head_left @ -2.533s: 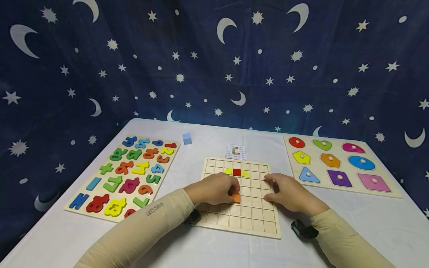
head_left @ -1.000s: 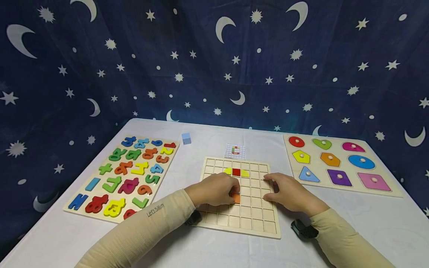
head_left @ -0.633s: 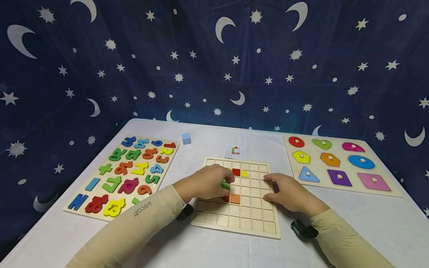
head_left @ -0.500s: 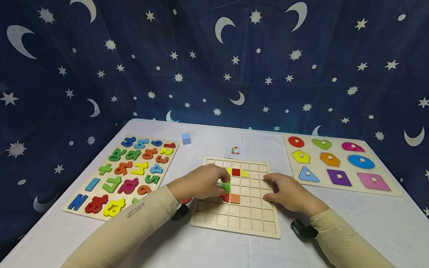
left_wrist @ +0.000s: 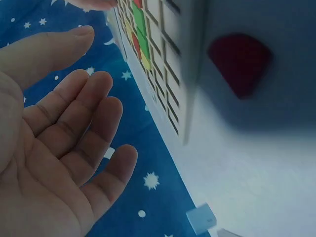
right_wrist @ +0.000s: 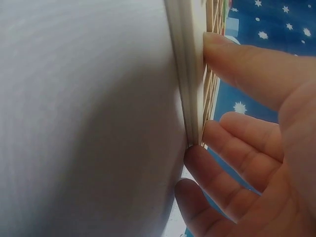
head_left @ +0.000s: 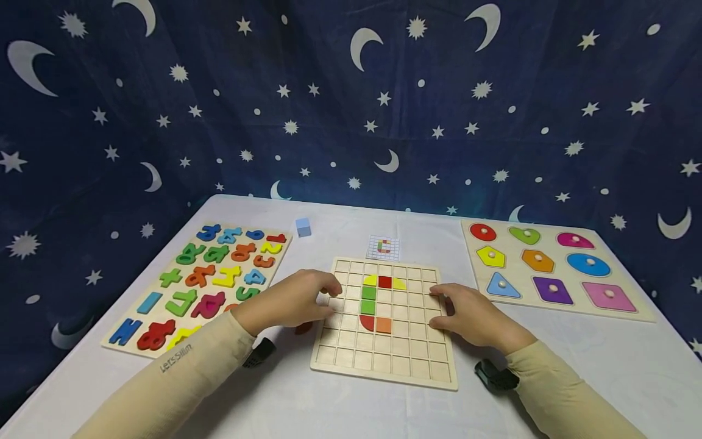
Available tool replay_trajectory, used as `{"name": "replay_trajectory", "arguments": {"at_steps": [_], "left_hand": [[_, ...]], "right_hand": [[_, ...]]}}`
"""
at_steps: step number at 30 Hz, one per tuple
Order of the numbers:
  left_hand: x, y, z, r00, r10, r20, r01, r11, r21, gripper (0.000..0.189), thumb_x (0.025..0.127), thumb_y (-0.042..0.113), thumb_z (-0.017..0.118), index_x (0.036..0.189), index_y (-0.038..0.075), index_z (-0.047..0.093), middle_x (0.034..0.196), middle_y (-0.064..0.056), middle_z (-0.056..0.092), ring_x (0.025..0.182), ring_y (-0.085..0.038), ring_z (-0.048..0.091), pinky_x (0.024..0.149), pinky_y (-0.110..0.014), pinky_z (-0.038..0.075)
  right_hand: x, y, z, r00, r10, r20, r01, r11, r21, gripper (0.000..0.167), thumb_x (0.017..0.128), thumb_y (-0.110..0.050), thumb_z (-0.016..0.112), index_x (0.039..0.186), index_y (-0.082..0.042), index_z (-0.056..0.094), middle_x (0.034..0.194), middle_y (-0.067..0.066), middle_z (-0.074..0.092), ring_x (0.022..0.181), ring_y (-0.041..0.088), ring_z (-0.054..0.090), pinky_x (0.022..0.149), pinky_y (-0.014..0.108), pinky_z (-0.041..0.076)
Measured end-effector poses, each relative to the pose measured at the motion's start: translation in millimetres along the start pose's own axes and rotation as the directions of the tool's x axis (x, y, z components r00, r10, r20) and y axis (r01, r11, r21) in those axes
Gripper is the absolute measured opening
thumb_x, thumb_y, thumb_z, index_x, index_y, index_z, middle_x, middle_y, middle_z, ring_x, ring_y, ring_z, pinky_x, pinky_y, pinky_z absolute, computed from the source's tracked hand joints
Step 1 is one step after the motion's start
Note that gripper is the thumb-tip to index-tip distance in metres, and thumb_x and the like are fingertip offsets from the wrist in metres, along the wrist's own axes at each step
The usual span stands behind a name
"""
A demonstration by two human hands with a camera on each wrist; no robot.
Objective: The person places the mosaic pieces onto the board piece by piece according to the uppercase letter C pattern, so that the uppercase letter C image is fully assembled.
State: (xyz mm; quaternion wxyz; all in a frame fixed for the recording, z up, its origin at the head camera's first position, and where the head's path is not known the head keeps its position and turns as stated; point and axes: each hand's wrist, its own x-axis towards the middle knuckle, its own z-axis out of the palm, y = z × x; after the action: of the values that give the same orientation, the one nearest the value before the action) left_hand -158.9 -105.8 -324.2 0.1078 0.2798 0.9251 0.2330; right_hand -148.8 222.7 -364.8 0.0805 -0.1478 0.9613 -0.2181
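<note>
My left hand point(head_left: 290, 299) hovers at the left edge of a wooden grid board point(head_left: 384, 372), thumb and fingers spread, nothing between them. Its palm point(left_wrist: 44, 173) shows bare in the left wrist view. On the grid, a red square point(head_left: 385, 282) sits between two yellow rounded pieces. Below the left yellow one lie two green squares point(head_left: 368, 300), then a red quarter-round point(head_left: 367, 322) with an orange square point(head_left: 384, 325) beside it. My right hand point(head_left: 474, 317) rests at the board's right edge, thumb point(right_wrist: 222, 44) against it. A loose red quarter-round point(left_wrist: 241, 64) lies left of the board, partly under my left hand.
A small pattern card point(head_left: 383, 248) lies behind the board, and a blue cube point(head_left: 303, 227) back left. At left is a letter-and-number puzzle point(head_left: 164, 277), partly covered by my left sleeve. A knobbed shape puzzle point(head_left: 559, 271) lies at right.
My left hand has drawn back leftward off the pieces, uncovering the green squares, the red quarter-round, the orange square and the left yellow piece. My right hand has stayed at the board's edge.
</note>
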Motion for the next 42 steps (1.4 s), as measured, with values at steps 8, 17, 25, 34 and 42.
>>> {"name": "replay_trajectory", "arguments": {"at_steps": [8, 17, 25, 34, 42], "left_hand": [[-15.4, -16.1, -2.3, 0.996, -0.092, 0.001, 0.092, 0.996, -0.009, 0.027, 0.084, 0.009, 0.079, 0.11, 0.007, 0.07, 0.101, 0.0, 0.067, 0.098, -0.021, 0.06, 0.093, -0.041, 0.049], [-30.4, -28.2, -0.1, 0.989, -0.149, 0.006, 0.149, 0.989, 0.0, 0.028, 0.081, 0.012, 0.084, 0.106, 0.009, 0.07, 0.098, 0.003, 0.066, 0.095, -0.018, 0.06, 0.09, -0.039, 0.051], [-35.2, -34.3, 4.7, 0.984, -0.175, 0.041, 0.174, 0.985, 0.008, 0.03, 0.079, 0.012, 0.085, 0.104, 0.011, 0.069, 0.095, 0.005, 0.064, 0.091, -0.017, 0.057, 0.09, -0.039, 0.05], [-34.0, -36.4, 9.3, 0.989, -0.142, 0.049, 0.141, 0.99, 0.018, 0.026, 0.078, 0.009, 0.086, 0.097, 0.013, 0.068, 0.087, 0.007, 0.061, 0.084, -0.016, 0.054, 0.083, -0.036, 0.05], [-33.1, -35.9, 9.3, 0.983, -0.17, 0.071, 0.167, 0.985, 0.045, 0.027, 0.077, 0.006, 0.086, 0.097, 0.014, 0.068, 0.086, 0.007, 0.06, 0.083, -0.017, 0.054, 0.081, -0.034, 0.051]], "right_hand": [[0.1, -1, 1, 1.0, 0.001, 0.002, -0.001, 1.0, 0.007, 0.063, 0.084, -0.025, 0.081, 0.136, 0.001, 0.056, 0.131, 0.017, 0.058, 0.117, 0.034, 0.055, 0.104, 0.055, 0.04], [-0.4, -2, 1, 1.0, 0.008, 0.004, -0.008, 1.0, 0.006, 0.064, 0.084, -0.026, 0.082, 0.136, 0.0, 0.056, 0.13, 0.016, 0.059, 0.113, 0.032, 0.055, 0.103, 0.055, 0.04], [-0.8, -1, 2, 1.0, 0.003, 0.002, -0.003, 1.0, 0.004, 0.063, 0.084, -0.025, 0.081, 0.136, 0.0, 0.056, 0.133, 0.018, 0.057, 0.121, 0.036, 0.054, 0.105, 0.056, 0.038], [-1.4, -1, 1, 1.0, 0.013, 0.008, -0.013, 1.0, 0.002, 0.064, 0.084, -0.026, 0.082, 0.137, 0.0, 0.056, 0.134, 0.018, 0.057, 0.122, 0.037, 0.053, 0.105, 0.056, 0.038], [-1.3, -2, 1, 1.0, 0.018, 0.006, -0.018, 1.0, -0.006, 0.064, 0.084, -0.026, 0.082, 0.137, 0.0, 0.056, 0.134, 0.018, 0.057, 0.122, 0.036, 0.053, 0.105, 0.056, 0.038]]}}
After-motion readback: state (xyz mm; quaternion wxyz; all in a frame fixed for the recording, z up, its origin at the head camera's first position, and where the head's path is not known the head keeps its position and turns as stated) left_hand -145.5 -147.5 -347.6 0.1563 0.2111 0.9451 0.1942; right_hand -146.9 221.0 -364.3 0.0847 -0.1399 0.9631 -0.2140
